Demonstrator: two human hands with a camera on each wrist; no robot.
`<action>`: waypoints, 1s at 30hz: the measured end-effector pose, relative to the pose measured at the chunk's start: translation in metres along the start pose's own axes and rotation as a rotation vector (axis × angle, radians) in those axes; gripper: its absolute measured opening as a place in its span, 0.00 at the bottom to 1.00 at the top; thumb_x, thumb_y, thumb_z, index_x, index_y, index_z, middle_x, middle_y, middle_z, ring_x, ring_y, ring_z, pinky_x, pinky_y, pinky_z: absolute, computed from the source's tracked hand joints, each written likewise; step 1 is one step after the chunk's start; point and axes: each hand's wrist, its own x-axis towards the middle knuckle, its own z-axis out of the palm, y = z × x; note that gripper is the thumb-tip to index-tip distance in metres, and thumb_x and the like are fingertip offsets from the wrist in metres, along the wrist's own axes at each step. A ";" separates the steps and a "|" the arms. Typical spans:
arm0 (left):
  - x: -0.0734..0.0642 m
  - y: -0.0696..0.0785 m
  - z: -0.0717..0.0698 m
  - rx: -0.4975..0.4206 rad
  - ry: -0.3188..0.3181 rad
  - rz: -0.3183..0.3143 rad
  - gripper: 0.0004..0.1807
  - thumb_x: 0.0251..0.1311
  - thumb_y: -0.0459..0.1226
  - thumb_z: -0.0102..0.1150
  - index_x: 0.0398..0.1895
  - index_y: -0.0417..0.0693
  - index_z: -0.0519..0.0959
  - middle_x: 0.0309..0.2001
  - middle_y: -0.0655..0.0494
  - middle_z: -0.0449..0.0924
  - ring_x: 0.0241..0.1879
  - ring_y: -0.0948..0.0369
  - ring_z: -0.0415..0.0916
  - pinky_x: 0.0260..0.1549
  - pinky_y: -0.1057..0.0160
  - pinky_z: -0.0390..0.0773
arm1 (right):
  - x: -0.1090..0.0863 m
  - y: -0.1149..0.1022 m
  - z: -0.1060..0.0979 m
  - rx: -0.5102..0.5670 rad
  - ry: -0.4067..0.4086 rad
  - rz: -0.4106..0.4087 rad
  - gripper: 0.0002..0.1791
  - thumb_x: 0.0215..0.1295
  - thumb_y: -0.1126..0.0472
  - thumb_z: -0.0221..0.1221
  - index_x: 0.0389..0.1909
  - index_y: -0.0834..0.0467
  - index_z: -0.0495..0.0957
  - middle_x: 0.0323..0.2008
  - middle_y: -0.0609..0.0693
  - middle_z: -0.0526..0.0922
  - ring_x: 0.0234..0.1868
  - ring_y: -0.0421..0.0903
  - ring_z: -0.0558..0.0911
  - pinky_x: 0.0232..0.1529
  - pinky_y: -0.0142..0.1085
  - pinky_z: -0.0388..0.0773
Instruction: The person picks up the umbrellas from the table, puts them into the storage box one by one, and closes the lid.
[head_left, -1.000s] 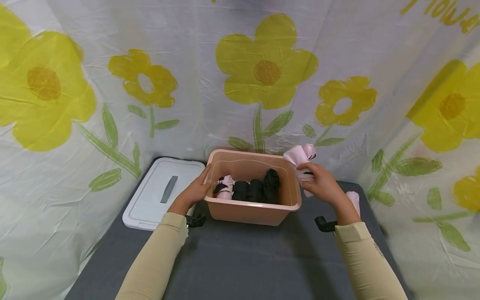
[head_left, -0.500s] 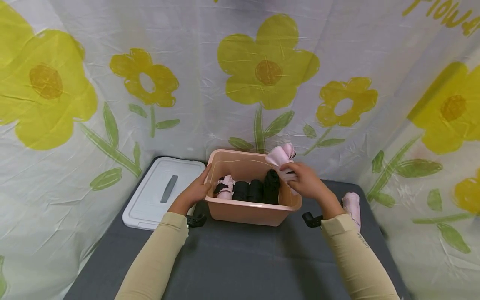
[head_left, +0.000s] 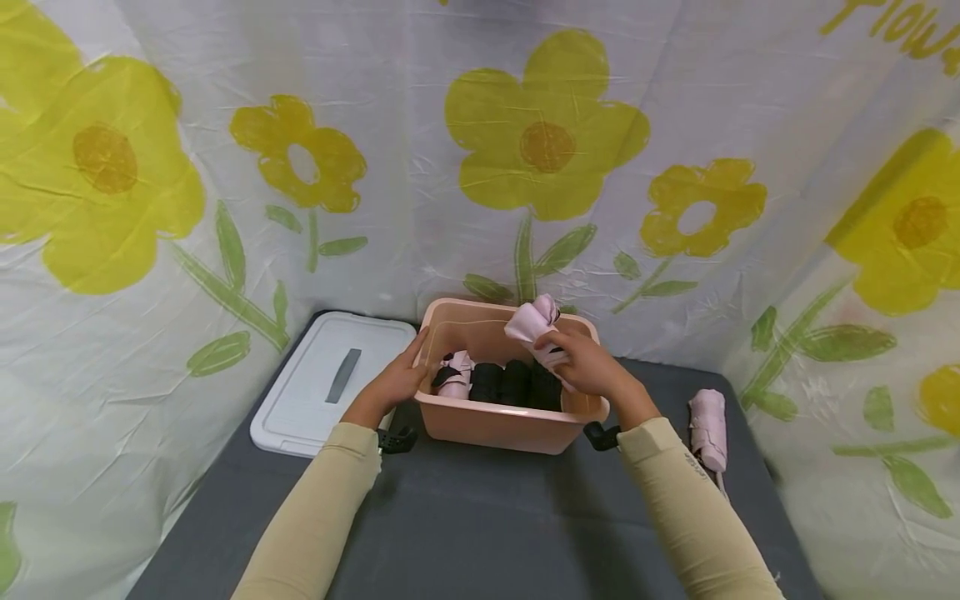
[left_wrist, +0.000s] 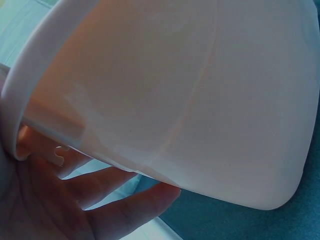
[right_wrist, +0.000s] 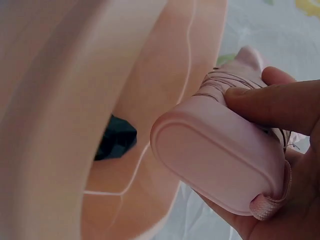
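A folded pink umbrella [right_wrist: 215,150] with a flat oval handle end is in my right hand [head_left: 588,362], thumb and fingers gripping it near its cord-wrapped part. That hand is over the right part of a peach plastic bin [head_left: 495,429]. Inside the bin lie another pink umbrella [head_left: 454,377] at the left and several black rolled umbrellas [head_left: 514,383] beside it; the rightmost is partly covered by the held one. My left hand [head_left: 393,379] holds the bin's left end at the rim, its fingers [left_wrist: 135,207] along the outer wall, its thumb mostly hidden in the left wrist view.
A white lid [head_left: 315,417] with a grey handle lies left of the bin. One more pink umbrella [head_left: 708,429] lies at the right on the dark grey table [head_left: 480,525]. A flower-printed curtain [head_left: 405,167] hangs close behind the bin.
My right hand has moved left with the pink umbrella, from beside the bin's right rim to over its inside. The umbrella on the right has come into full view. My left hand stays put.
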 end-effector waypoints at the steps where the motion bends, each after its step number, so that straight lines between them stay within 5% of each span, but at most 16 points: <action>1: 0.000 0.000 0.000 0.006 -0.001 0.007 0.39 0.70 0.37 0.38 0.78 0.69 0.34 0.79 0.47 0.37 0.76 0.43 0.41 0.70 0.37 0.46 | 0.002 0.000 0.001 -0.002 -0.005 -0.013 0.17 0.62 0.71 0.58 0.52 0.57 0.76 0.54 0.62 0.75 0.54 0.58 0.77 0.53 0.53 0.75; 21: 0.002 -0.002 -0.001 0.004 -0.005 0.044 0.40 0.68 0.37 0.39 0.78 0.65 0.35 0.79 0.45 0.37 0.76 0.42 0.40 0.70 0.37 0.47 | 0.031 0.000 0.022 -0.080 -0.251 0.156 0.23 0.62 0.70 0.53 0.57 0.49 0.76 0.58 0.55 0.78 0.53 0.52 0.78 0.51 0.45 0.76; 30: 0.003 -0.004 0.000 -0.015 0.000 0.030 0.40 0.69 0.38 0.41 0.78 0.68 0.36 0.79 0.46 0.38 0.76 0.43 0.43 0.70 0.38 0.50 | 0.032 0.002 0.039 0.078 -0.348 0.278 0.25 0.62 0.71 0.52 0.59 0.51 0.74 0.55 0.54 0.78 0.39 0.45 0.75 0.36 0.35 0.71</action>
